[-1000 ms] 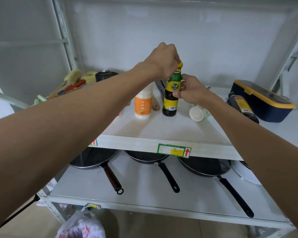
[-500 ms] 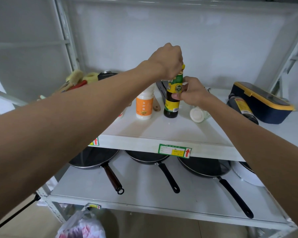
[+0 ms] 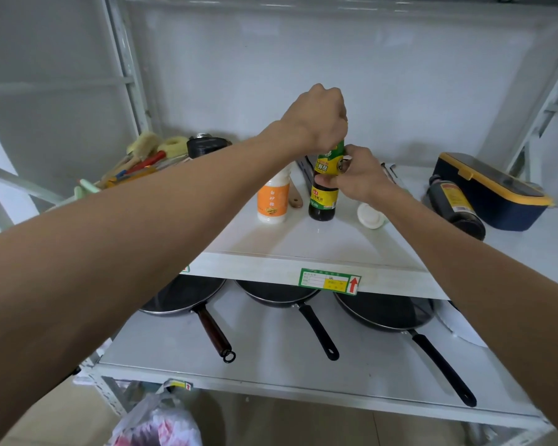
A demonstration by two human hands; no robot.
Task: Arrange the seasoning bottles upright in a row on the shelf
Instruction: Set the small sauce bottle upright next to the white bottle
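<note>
A dark sauce bottle [image 3: 323,201] with a green and yellow label stands upright on the white shelf [image 3: 303,243]. My left hand [image 3: 319,120] is closed over its cap from above. My right hand [image 3: 355,175] grips its neck and shoulder from the right. Just left of it stands a white bottle with an orange label [image 3: 273,201], upright. A white jar [image 3: 371,215] lies on its side to the right. Further right a dark bottle with a yellow label [image 3: 455,207] lies on its side.
A navy box with a yellow rim [image 3: 493,191] sits at the shelf's right. Brushes and utensils [image 3: 142,162] and a dark container [image 3: 207,144] lie at the back left. Three frying pans [image 3: 281,294] hang over the lower shelf. A plastic bag [image 3: 155,423] is on the floor.
The dark bottle has shifted slightly right and my left hand has closed further down over its cap. My right hand stays on the neck.
</note>
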